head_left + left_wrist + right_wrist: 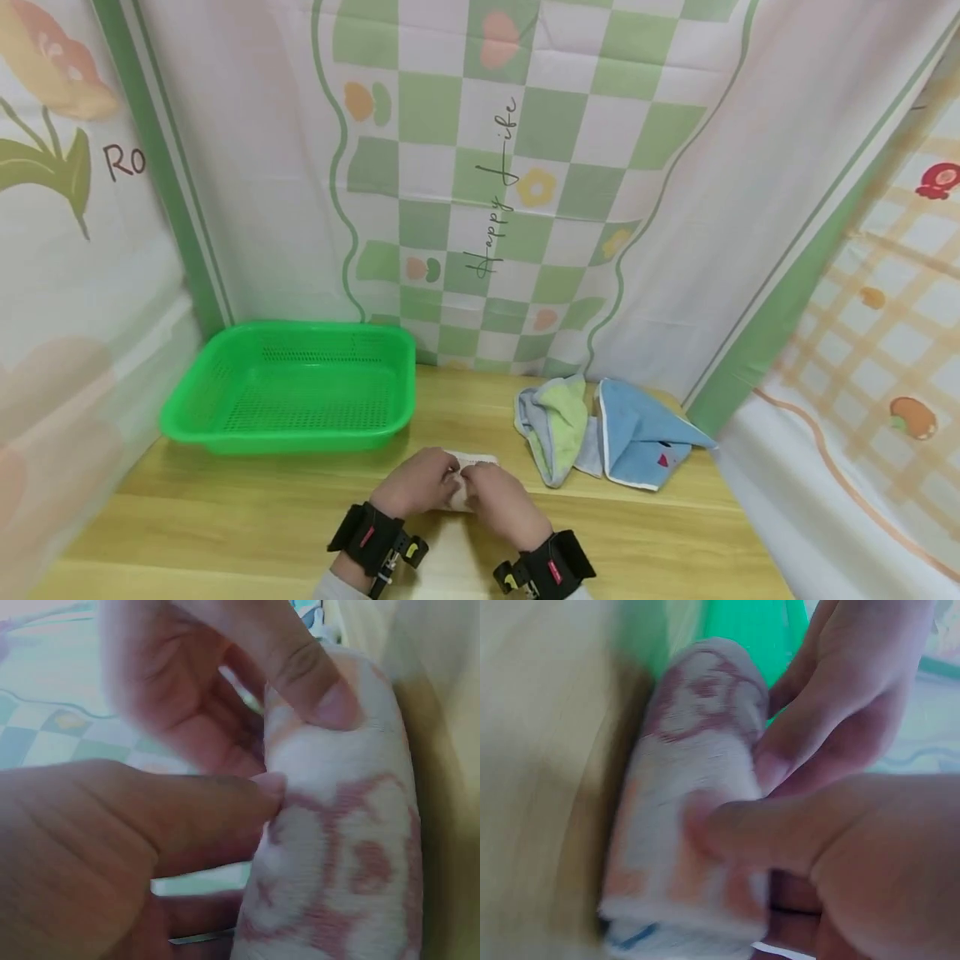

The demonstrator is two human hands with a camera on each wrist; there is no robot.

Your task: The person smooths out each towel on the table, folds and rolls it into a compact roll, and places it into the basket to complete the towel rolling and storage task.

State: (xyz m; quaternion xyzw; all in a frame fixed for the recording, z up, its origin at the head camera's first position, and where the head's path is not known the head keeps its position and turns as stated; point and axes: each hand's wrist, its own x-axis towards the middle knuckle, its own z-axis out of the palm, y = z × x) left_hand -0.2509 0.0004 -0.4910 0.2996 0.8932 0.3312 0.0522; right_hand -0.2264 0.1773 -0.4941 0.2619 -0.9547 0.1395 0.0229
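A person's left hand (416, 483) and right hand (498, 498), each with a black strap at the wrist, meet at the near edge of a wooden bench (225, 508), both clamped on a rolled white towel (468, 462) with a pinkish pattern. The wrist views show thumbs and fingertips of both hands pinching the roll, which lies on the bench between them. Just beyond to the right, a green-and-grey cloth (553, 421) and a blue cloth (645, 433) lie crumpled side by side, touching each other and apart from the hands. Farther back on the left sits a green plastic basket (288, 333), well clear of the towel. Behind everything hangs a curtain (525, 167) checked in green and white, printed with flowers and the words "Happy life".
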